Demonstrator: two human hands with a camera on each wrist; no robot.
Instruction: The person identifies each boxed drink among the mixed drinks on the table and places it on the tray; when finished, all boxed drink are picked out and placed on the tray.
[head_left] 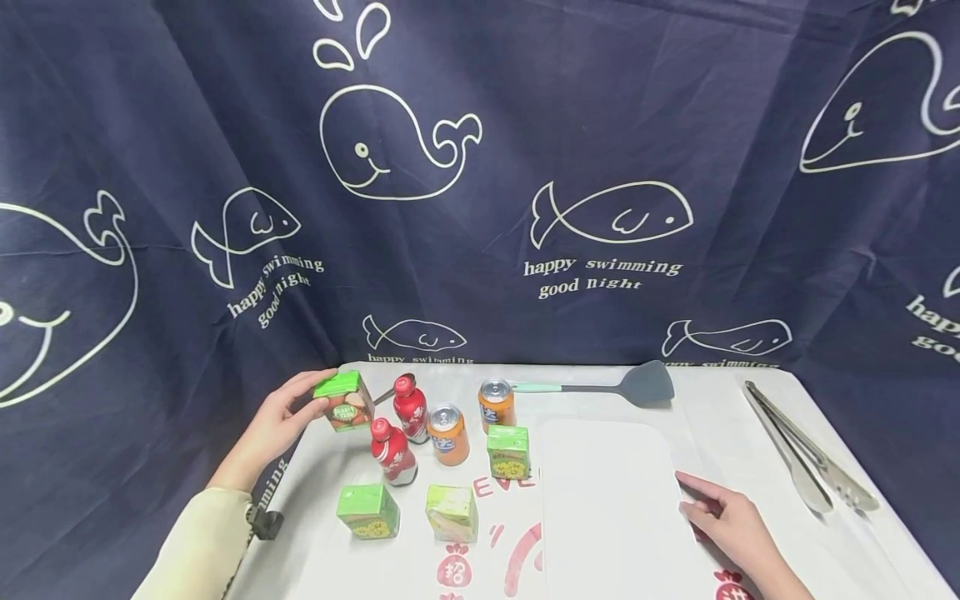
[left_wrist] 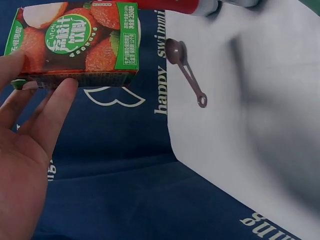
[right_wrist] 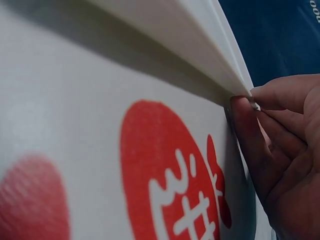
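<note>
My left hand point(head_left: 279, 423) grips a green litchi juice box point(head_left: 345, 402) between thumb and fingers at the table's far left corner. In the left wrist view the juice box point(left_wrist: 72, 40) shows its printed fruit front, with fingers under its lower side. A brown measuring spoon point(left_wrist: 187, 72) lies near it, partly covered by a red bottle in the head view. My right hand point(head_left: 726, 521) pinches the right edge of a flat white board point(head_left: 611, 508). In the right wrist view thumb and finger close on the edge of the board point(right_wrist: 200, 55), which stands above the printed tabletop.
Two red bottles point(head_left: 410, 408), two orange cans point(head_left: 448, 435) and three more green juice boxes point(head_left: 369, 511) stand left of the board. Behind it lies a spatula point(head_left: 647, 385) with a dark head. Metal tongs point(head_left: 806, 450) lie at the right. A navy curtain point(head_left: 480, 167) hangs behind the table.
</note>
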